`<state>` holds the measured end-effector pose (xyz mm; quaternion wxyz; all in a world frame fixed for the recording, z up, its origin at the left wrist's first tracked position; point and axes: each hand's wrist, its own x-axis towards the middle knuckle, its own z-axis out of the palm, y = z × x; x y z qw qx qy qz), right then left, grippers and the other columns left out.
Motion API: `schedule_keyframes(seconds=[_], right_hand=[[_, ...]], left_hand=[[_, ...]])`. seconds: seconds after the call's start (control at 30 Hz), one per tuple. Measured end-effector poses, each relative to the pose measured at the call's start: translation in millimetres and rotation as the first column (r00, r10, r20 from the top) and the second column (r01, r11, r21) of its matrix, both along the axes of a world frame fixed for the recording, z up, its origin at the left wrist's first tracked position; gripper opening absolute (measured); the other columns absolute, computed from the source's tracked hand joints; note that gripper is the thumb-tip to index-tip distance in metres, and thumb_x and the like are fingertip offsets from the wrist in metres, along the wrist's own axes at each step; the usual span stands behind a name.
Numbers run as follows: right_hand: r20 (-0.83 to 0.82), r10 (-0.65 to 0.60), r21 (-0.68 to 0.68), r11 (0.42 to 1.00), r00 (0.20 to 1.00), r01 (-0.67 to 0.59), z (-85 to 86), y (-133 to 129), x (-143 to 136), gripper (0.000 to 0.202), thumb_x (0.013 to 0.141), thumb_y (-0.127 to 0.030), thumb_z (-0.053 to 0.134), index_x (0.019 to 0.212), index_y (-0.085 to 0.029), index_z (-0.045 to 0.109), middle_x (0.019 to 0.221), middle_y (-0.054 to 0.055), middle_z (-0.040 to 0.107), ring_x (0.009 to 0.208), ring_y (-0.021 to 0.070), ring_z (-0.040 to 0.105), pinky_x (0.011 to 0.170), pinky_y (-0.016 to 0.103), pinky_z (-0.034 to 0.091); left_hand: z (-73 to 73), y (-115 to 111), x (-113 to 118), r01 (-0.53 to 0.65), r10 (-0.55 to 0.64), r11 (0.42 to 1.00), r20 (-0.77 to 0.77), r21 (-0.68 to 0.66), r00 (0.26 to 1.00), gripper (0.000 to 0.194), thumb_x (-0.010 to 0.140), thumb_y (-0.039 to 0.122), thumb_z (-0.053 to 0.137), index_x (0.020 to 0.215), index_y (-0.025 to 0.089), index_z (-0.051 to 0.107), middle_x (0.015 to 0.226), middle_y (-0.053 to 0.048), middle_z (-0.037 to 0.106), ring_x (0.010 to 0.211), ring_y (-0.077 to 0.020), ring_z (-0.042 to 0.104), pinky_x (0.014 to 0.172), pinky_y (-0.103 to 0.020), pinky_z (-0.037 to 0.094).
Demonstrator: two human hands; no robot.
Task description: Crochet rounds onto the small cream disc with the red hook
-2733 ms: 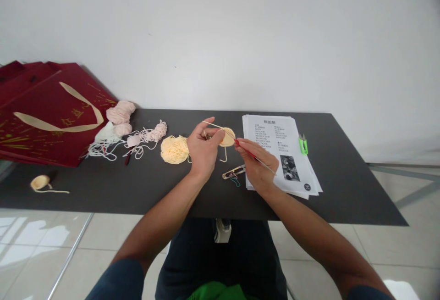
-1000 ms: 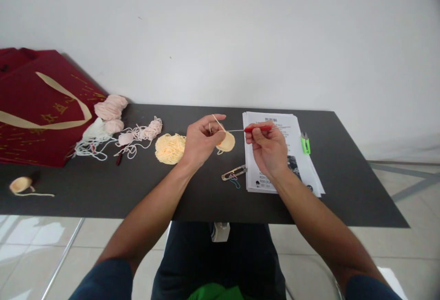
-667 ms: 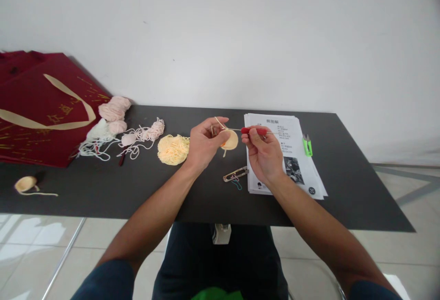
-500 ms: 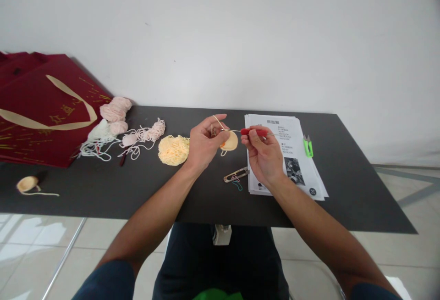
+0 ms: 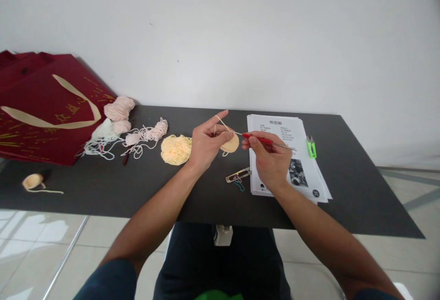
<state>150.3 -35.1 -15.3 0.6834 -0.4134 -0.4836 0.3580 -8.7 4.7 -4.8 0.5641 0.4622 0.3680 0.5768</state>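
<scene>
Between the thumb and fingers of my left hand (image 5: 207,141) is a round, pale yellow crochet piece (image 5: 231,144). A strand of yellow yarn (image 5: 222,122) runs over the raised index finger down toward the piece. My right hand (image 5: 271,155) is closed around the red handle of a crochet hook (image 5: 258,139). The hook's thin metal shaft points left to the upper edge of the piece; whether a loop sits on its tip is too small to tell. A ball of yellow yarn (image 5: 176,149) lies just left of my left hand.
Printed sheets (image 5: 275,121) lie under my right hand, with green thread snips (image 5: 311,147) on their right edge. Metal snips (image 5: 237,175) and small stitch markers (image 5: 239,183) lie nearer. Leftward are pink yarn (image 5: 156,130), white yarn (image 5: 102,132), a dark red bag (image 5: 30,89) and a small crocheted cup (image 5: 32,180).
My right hand has shifted right and tilted the hook, its handle end now lower. The left index finger is raised more, and the yarn stretches from it in a straighter line.
</scene>
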Motion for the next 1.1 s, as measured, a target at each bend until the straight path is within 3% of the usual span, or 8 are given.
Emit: schedule_keyframes(seconds=[0.1,0.2,0.3,0.4,0.53,0.7,0.93,1.1], right_hand=[[0.238,-0.123,0.199,0.977,0.963,0.075,-4.3,-5,-1,0.020,0.088,-0.018,0.078,0.104,-0.029,0.082,0.095,0.003,0.084,0.077,0.0170,0.078,0.074,0.035,0.068],[0.393,-0.189,0.417,0.909,0.900,0.009,-10.2,-6,-1,0.040,0.086,-0.008,0.076,0.116,-0.035,0.079,0.114,0.003,0.083,0.097,0.0218,0.080,0.086,0.042,0.067],[0.411,-0.205,0.464,0.886,0.888,-0.010,-14.8,-5,-1,0.050,0.086,-0.004,0.074,0.123,-0.037,0.076,0.119,0.003,0.082,0.103,0.0227,0.079,0.088,0.044,0.067],[0.328,-0.133,0.387,0.922,0.935,-0.005,-17.8,-4,-1,0.041,0.086,-0.008,0.076,0.116,-0.037,0.080,0.116,0.002,0.083,0.102,0.0225,0.079,0.090,0.044,0.067],[0.043,0.032,0.109,0.993,0.999,-0.036,-17.1,1,-3,0.020,0.085,-0.022,0.081,0.102,-0.034,0.083,0.107,0.001,0.084,0.092,0.0213,0.080,0.084,0.041,0.068],[-0.302,0.173,-0.044,0.980,0.938,-0.194,-4.2,11,-1,0.008,0.083,-0.029,0.084,0.090,-0.028,0.081,0.092,-0.001,0.083,0.074,0.0114,0.076,0.068,0.024,0.064],[-0.180,0.088,-0.014,0.996,0.980,-0.092,-5.2,9,-1,0.010,0.085,-0.029,0.082,0.094,-0.027,0.079,0.091,0.000,0.083,0.072,0.0126,0.075,0.066,0.027,0.064],[-0.074,0.001,0.017,1.000,0.997,0.000,-7.3,2,-4,0.015,0.086,-0.029,0.081,0.100,-0.026,0.079,0.090,0.001,0.083,0.072,0.0149,0.077,0.068,0.032,0.066]], left_hand=[[-0.7,1,3,-0.008,0.021,0.996,0.150,-0.092,0.988,0.065,0.065,0.020,0.090,0.128,0.021,0.072,0.079,-0.001,0.079,0.070,-0.0144,0.071,0.068,-0.027,0.054],[0.5,0,6,0.010,0.040,0.983,0.264,-0.184,0.964,0.064,0.062,0.020,0.093,0.123,0.021,0.073,0.077,0.000,0.079,0.073,-0.0158,0.073,0.072,-0.029,0.056],[2.2,-2,8,0.031,0.037,0.978,0.316,-0.208,0.948,0.064,0.063,0.019,0.093,0.123,0.021,0.072,0.079,-0.001,0.079,0.073,-0.0153,0.073,0.074,-0.030,0.056],[3.8,-4,8,0.063,0.009,0.977,0.336,-0.205,0.942,0.065,0.065,0.018,0.092,0.126,0.021,0.070,0.079,0.000,0.078,0.076,-0.0152,0.073,0.075,-0.029,0.055],[6.5,-3,6,0.099,-0.023,0.972,0.331,-0.213,0.943,0.065,0.065,0.016,0.091,0.126,0.018,0.070,0.079,0.000,0.078,0.069,-0.0124,0.070,0.071,-0.026,0.052],[7.5,-3,5,0.116,-0.052,0.970,0.282,-0.214,0.958,0.066,0.062,0.015,0.091,0.124,0.015,0.070,0.079,0.001,0.077,0.063,-0.0092,0.066,0.067,-0.024,0.050],[-1.0,-5,7,-0.025,0.035,0.998,0.162,-0.066,0.986,0.074,0.067,0.017,0.089,0.137,0.020,0.065,0.083,0.002,0.079,0.070,-0.0118,0.070,0.071,-0.026,0.054],[-2.9,-5,9,-0.069,0.082,0.994,0.174,-0.079,0.981,0.074,0.069,0.019,0.088,0.139,0.020,0.062,0.082,0.000,0.079,0.070,-0.0126,0.071,0.071,-0.027,0.055]])
